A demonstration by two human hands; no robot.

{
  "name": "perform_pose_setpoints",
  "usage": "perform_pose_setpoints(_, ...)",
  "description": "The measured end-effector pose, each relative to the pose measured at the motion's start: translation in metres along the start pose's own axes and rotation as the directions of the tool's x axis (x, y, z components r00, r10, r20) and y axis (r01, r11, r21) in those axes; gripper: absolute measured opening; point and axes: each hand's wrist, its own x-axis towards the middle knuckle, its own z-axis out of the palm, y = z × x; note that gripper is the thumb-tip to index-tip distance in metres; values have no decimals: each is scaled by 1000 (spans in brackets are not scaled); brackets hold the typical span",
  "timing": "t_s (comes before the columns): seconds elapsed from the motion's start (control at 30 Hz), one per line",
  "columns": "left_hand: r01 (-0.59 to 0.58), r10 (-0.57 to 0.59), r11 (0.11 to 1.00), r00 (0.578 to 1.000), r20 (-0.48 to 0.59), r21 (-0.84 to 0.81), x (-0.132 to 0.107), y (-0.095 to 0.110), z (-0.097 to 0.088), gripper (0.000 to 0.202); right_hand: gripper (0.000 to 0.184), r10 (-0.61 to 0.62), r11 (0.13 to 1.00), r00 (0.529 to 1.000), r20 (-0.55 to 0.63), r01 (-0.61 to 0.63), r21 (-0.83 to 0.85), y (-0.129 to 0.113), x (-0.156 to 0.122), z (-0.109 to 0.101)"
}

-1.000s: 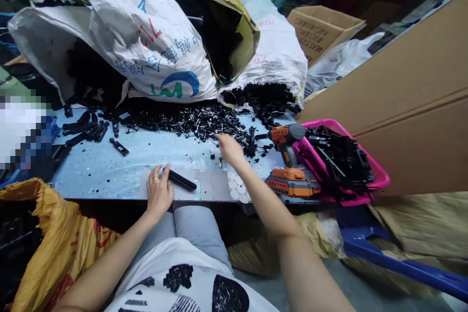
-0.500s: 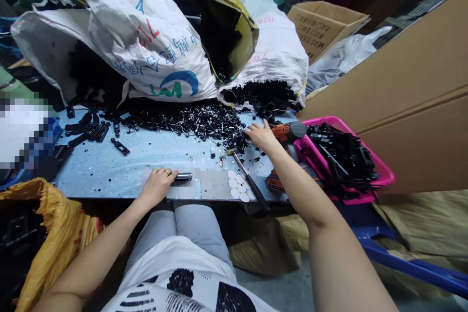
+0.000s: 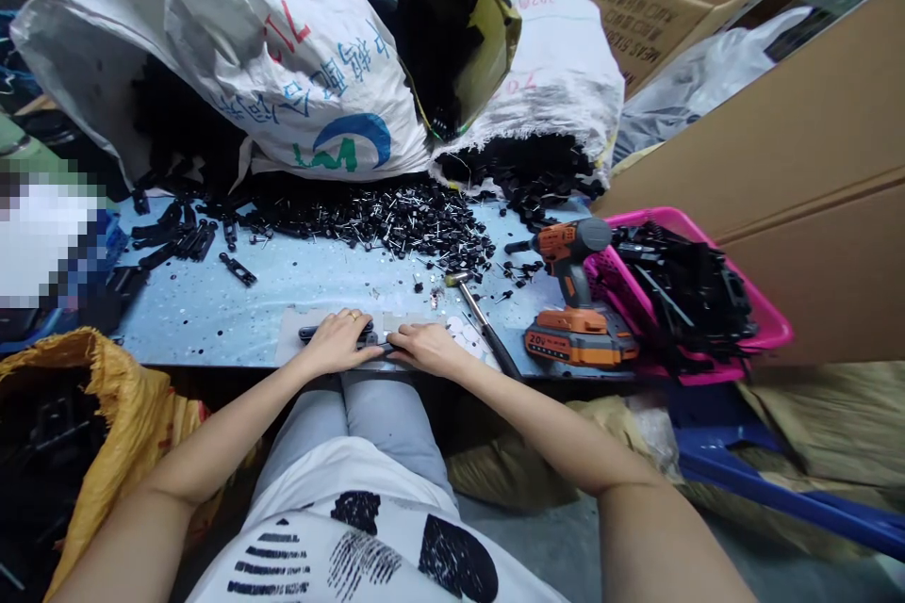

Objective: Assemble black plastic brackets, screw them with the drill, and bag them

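At the table's front edge, my left hand [image 3: 341, 341] is closed over a long black plastic part [image 3: 309, 333] lying on a grey plate. Right beside it, my right hand [image 3: 428, 349] pinches a small dark piece [image 3: 386, 348], mostly hidden by the fingers, against the right end of the long part. Beyond both hands spreads a heap of small black pieces with metal pins [image 3: 396, 221]. A hammer [image 3: 487, 325] with a dark handle lies to the right of my right hand, near some pale round discs [image 3: 463, 336].
An orange cordless drill [image 3: 576, 301] stands upright at the right. Beside it is a pink basket [image 3: 767, 330] of black parts. Large white sacks [image 3: 283, 104] spill black parts at the back. Loose long parts [image 3: 237, 269] lie left, and a yellow sack [image 3: 117, 396] stands front left.
My right hand has come back from the heap by the drill to the front edge, beside my left hand. The left hand has shifted slightly right over the long part.
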Motion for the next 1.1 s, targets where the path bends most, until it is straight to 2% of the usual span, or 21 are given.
perform_pose_setpoints(0.1,9,-10,1000,1000,-19,-29,-3,0,1,68,37,54,998,999,0,-54,20,-6,-2,-4)
perform_pose_setpoints(0.3,-23,18,997,998,-58,-71,-5,-4,3,68,38,115,992,993,18,-116,52,-22,-7,-17)
perform_pose_setpoints(0.53,-71,39,991,966,-257,-113,-16,-11,9,47,39,113,991,991,-71,-117,-58,-34,-5,-36)
perform_pose_setpoints(0.67,-62,23,991,952,-304,-119,-17,-11,12,40,33,60,993,994,-90,-68,-94,-34,1,-44)
perform_pose_setpoints(0.77,1,-34,993,958,-283,-116,-14,-8,9,37,32,88,990,990,-108,-99,-103,-32,5,-44)
perform_pose_setpoints(0.87,49,-77,992,968,-241,-120,-13,-6,6,36,33,91,991,987,-133,-103,-90,-26,6,-36)
perform_pose_setpoints(0.97,31,-46,990,993,-113,-134,-6,-6,3,43,37,93,995,984,-149,-99,-34,-15,6,-18)
perform_pose_setpoints(1.03,-14,11,986,1000,-18,-163,11,-12,0,52,39,114,993,979,-170,-110,29,-6,4,-4)
perform_pose_setpoints(1.1,11,-16,978,1000,-20,-206,40,-24,-7,49,38,141,988,969,-204,-125,91,1,1,9)
